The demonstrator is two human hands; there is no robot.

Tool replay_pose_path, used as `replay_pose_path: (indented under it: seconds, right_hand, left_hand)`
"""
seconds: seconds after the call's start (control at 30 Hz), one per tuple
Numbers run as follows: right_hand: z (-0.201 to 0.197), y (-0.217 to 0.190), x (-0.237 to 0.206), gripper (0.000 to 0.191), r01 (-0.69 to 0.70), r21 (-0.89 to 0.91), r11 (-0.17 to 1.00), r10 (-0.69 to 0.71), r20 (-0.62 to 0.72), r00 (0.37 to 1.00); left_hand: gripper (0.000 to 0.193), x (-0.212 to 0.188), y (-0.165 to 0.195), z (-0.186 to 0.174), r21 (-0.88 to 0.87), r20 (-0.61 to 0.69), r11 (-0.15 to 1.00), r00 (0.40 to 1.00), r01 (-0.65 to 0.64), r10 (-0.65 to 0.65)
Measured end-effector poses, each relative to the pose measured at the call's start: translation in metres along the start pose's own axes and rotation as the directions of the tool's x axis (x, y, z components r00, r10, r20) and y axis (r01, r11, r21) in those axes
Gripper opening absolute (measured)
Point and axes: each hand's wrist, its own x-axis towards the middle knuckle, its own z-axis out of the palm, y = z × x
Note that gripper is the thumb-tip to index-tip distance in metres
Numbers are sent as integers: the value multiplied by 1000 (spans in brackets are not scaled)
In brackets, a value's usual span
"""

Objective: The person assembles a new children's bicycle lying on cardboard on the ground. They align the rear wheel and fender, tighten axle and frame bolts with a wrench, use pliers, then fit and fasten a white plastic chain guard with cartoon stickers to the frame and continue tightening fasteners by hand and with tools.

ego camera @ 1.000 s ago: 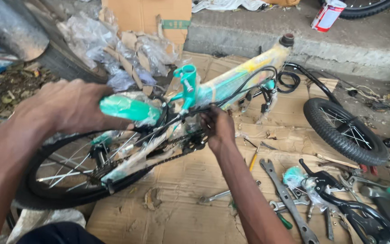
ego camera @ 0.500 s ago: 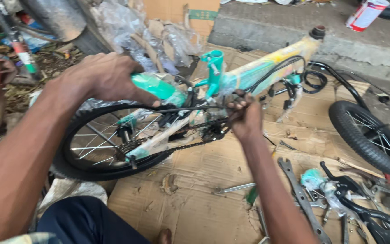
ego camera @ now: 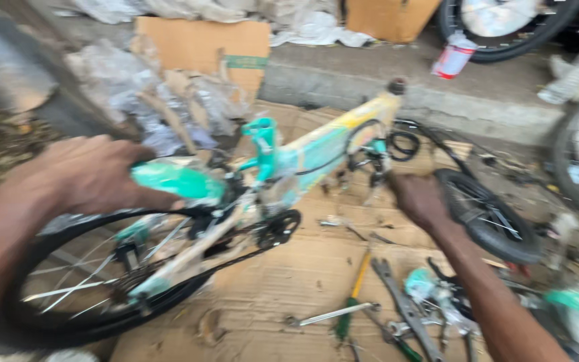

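Because the small teal-and-yellow bicycle frame (ego camera: 316,151) lies on its side on the flattened cardboard (ego camera: 289,281), with its rear wheel (ego camera: 95,275) toward me, I clamp my left hand (ego camera: 95,177) on the teal-wrapped stay (ego camera: 179,181) above that wheel, which pins the bike flat. My right hand (ego camera: 420,198) is well apart from it, down by the cables near the head tube; through the blur I cannot tell whether it grips anything. A loose front wheel (ego camera: 490,214) lies just beyond, and a green-handled screwdriver (ego camera: 350,305) and wrenches (ego camera: 403,308) lie nearer me.
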Motion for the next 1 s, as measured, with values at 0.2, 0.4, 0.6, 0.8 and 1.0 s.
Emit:
replay_pose_path:
  seconds: [0.2, 0.4, 0.6, 0.8, 1.0]
  right_hand:
    - [78, -76, -17, 31, -227, 889, 399, 300, 107, 948]
    - [47, -126, 61, 10, 7, 999, 31, 650, -26, 760]
    - [22, -111, 61, 24, -135, 735, 665, 592, -407, 696]
    - [-1, -121, 69, 27, -110, 892, 439, 575, -185, 797]
    - [-15, -144, 61, 34, -97, 969, -225, 623, 220, 751]
  left_hand:
    - [105, 13, -3, 0, 54, 34, 999, 999, 1, -3]
    - [100, 9, 2, -3, 81, 43, 997, 999, -21, 17]
    - [105, 7, 1, -7, 22, 12, 1000, 1000, -20, 20]
    - [109, -6, 2, 2, 23, -2, 1000, 1000, 11, -11]
    - [108, -13, 4, -6, -22, -12, 1000, 1000, 7, -7]
